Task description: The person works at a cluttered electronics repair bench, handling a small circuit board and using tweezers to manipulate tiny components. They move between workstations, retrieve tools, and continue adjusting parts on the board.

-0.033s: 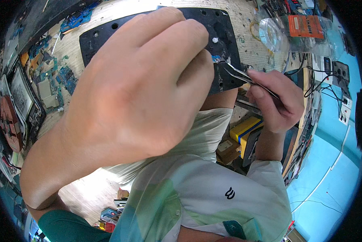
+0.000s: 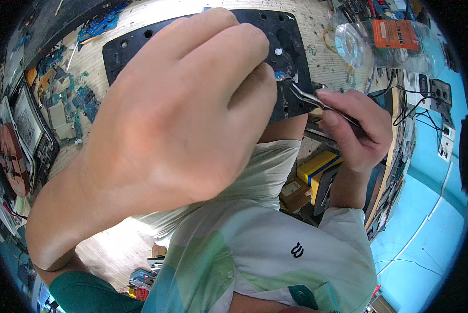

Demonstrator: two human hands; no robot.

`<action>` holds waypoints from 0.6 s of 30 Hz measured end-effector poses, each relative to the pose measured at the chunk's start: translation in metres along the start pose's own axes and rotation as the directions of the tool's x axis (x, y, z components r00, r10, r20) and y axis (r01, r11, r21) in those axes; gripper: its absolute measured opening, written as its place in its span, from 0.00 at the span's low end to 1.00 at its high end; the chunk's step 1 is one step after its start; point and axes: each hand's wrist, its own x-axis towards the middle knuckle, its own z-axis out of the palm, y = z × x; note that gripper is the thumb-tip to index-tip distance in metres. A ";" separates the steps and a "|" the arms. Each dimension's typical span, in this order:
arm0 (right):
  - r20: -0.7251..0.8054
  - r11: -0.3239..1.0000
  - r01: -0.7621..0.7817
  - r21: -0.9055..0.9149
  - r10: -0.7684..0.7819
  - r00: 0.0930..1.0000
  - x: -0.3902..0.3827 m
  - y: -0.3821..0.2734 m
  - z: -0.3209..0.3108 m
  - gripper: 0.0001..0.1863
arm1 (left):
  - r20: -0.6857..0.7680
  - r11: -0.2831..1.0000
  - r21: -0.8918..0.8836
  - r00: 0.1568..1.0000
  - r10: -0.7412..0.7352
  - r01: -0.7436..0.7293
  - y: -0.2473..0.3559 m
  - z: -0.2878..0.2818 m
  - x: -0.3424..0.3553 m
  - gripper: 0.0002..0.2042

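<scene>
My left hand [image 2: 182, 109] is curled closed above a black board with holes [image 2: 289, 36], close to the camera. Its fingertips are turned away, so what they hold, if anything, is hidden. Between thumb and fingers, my right hand [image 2: 359, 128] grips metal tweezers [image 2: 317, 100], whose tips lie close together over the board's right part. Just beyond those tips is a small blue piece [image 2: 281, 76], partly covered by my left hand. A small white blob [image 2: 278, 51] sits on the board farther back.
Circuit board scraps [image 2: 85, 101] litter the wooden table at left, near a framed device part [image 2: 28, 117]. At the far right lies a clear plastic bottle [image 2: 359, 44] with an orange label. Dark cables [image 2: 411, 107] hang along the blue wall. A yellow box [image 2: 317, 169] stands below the table.
The tweezers' tips have come closer together and drawn slightly back from the blue piece. My left hand has stayed almost still.
</scene>
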 end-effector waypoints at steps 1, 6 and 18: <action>0.022 1.000 0.014 0.008 -0.014 1.000 0.002 0.000 -0.003 0.19 | -0.010 1.000 0.006 1.000 0.007 -0.007 -0.001 0.001 0.000 0.21; 0.056 0.999 0.025 -0.028 -0.023 0.998 0.007 -0.007 -0.021 0.20 | -0.011 1.000 0.009 1.000 0.003 -0.002 -0.004 0.000 0.001 0.19; 0.113 0.978 0.039 -0.205 -0.016 0.993 0.006 -0.025 -0.029 0.19 | 0.009 1.000 0.015 1.000 -0.007 0.007 -0.004 -0.002 -0.001 0.19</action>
